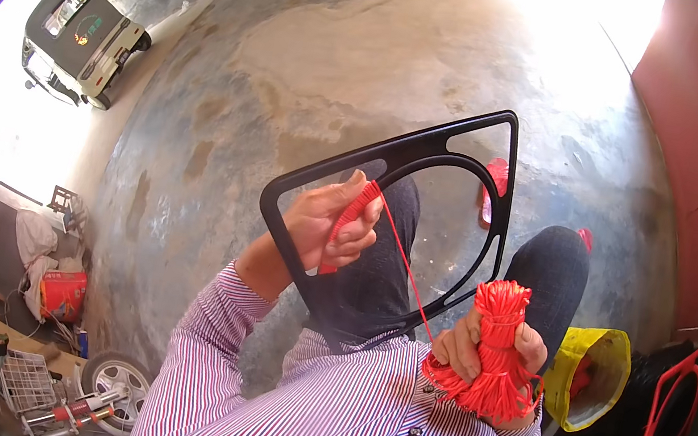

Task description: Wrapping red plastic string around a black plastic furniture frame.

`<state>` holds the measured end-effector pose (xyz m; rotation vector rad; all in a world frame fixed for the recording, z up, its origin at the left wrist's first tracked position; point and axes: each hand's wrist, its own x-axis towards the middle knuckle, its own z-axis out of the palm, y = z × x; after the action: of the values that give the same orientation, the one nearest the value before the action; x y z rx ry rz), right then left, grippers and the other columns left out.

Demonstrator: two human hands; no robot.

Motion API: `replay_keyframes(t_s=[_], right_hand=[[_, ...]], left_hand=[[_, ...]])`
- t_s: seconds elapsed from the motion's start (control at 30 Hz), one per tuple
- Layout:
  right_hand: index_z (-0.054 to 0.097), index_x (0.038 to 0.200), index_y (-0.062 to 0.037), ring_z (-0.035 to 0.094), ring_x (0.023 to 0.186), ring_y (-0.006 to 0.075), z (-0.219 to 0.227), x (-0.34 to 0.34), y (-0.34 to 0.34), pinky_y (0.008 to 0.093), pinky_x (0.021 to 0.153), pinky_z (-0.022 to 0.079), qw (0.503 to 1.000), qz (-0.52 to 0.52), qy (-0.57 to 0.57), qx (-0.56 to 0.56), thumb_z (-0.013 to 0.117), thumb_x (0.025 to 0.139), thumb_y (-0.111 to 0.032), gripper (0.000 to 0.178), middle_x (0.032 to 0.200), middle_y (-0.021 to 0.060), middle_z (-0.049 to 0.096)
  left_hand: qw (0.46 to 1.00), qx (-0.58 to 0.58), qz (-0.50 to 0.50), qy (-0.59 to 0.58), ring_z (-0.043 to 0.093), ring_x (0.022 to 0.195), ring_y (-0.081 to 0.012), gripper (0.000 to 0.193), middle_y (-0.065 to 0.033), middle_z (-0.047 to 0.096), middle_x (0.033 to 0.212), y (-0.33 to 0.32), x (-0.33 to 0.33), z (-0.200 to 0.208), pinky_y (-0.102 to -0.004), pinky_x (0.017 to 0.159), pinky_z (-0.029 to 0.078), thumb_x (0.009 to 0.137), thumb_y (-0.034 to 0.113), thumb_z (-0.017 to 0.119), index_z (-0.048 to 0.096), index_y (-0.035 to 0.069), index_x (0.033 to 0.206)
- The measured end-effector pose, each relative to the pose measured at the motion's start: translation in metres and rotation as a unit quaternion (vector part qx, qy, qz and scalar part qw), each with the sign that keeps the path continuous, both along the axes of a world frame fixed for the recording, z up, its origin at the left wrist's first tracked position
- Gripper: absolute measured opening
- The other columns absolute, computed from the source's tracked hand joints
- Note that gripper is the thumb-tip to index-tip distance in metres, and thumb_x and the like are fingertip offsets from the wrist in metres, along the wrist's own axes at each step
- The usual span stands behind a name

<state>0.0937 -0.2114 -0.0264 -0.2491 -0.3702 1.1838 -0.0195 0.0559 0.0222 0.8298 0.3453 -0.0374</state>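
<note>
Over my lap tilts a flat black frame [418, 149] with rounded corners and a large round opening inside. My left hand [312, 222] is closed around the left part of its inner ring, where red cord [358, 208] is wound in tight turns. From the top of that winding a single red strand [404, 258] runs taut, down and to the right. It leads to a thick bundle of red cord [498, 340], tied round near its upper end with loose loops below. My right hand [458, 347] grips this bundle in front of my chest, its fingers partly covered by strands.
To my right stand a yellow bag [561, 381] and a red frame [653, 417] against something black. A wheel [113, 377], a wire basket [27, 379] and a red package [64, 295] lie at lower left. A three-wheeled vehicle [83, 34] is parked far left. Concrete floor [301, 57] stretches ahead.
</note>
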Motion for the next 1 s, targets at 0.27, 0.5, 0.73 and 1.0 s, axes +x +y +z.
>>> replay_keyframes(t_s=[0.27, 0.5, 0.73, 1.0], right_hand=[[0.052, 0.090, -0.0002, 0.051, 0.049, 0.0180, -0.0036, 0.0006, -0.0019, 0.0339, 0.058, 0.038, 1.000, -0.005, -0.004, 0.000, 0.055, 0.086, -0.045, 0.045, 0.057, 0.0118, 0.057], [0.052, 0.090, -0.0011, 0.051, 0.048, 0.0180, -0.0057, 0.0015, -0.0035, 0.0336, 0.058, 0.039, 1.000, -0.008, -0.011, -0.001, 0.055, 0.085, -0.046, 0.046, 0.057, 0.0114, 0.057], [0.052, 0.089, -0.0011, 0.052, 0.048, 0.0177, -0.0046, 0.0030, -0.0054, 0.0335, 0.058, 0.039, 1.000, -0.004, -0.016, -0.001, 0.056, 0.085, -0.046, 0.046, 0.057, 0.0115, 0.058], [0.052, 0.091, -0.0011, 0.052, 0.049, 0.0176, -0.0068, 0.0022, -0.0060, 0.0334, 0.059, 0.039, 1.000, 0.001, 0.000, 0.000, 0.055, 0.087, -0.046, 0.045, 0.058, 0.0114, 0.057]], left_hand=[[0.999, -0.029, 0.007, 0.033, 0.035, 0.044, -0.0076, 0.050, -0.0016, 0.039, 0.061, -0.0062, 0.0031, -0.0013, -0.0213, 0.034, 0.029, 0.105, 0.048, 0.036, 0.047, 0.007, 0.079], [1.000, -0.015, 0.020, 0.015, 0.037, 0.046, -0.0063, 0.046, -0.0029, 0.045, 0.069, -0.0077, 0.0042, -0.0021, -0.0203, 0.036, 0.032, 0.105, 0.044, 0.040, 0.054, 0.004, 0.087], [0.999, -0.051, 0.005, 0.004, 0.034, 0.044, -0.0065, 0.046, -0.0011, 0.042, 0.066, -0.0103, 0.0014, 0.0007, -0.0203, 0.036, 0.031, 0.105, 0.045, 0.039, 0.049, 0.006, 0.082], [0.999, 0.010, -0.009, 0.035, 0.037, 0.046, -0.0084, 0.052, -0.0007, 0.040, 0.062, -0.0073, 0.0040, -0.0039, -0.0217, 0.038, 0.033, 0.105, 0.051, 0.036, 0.045, 0.008, 0.076]])
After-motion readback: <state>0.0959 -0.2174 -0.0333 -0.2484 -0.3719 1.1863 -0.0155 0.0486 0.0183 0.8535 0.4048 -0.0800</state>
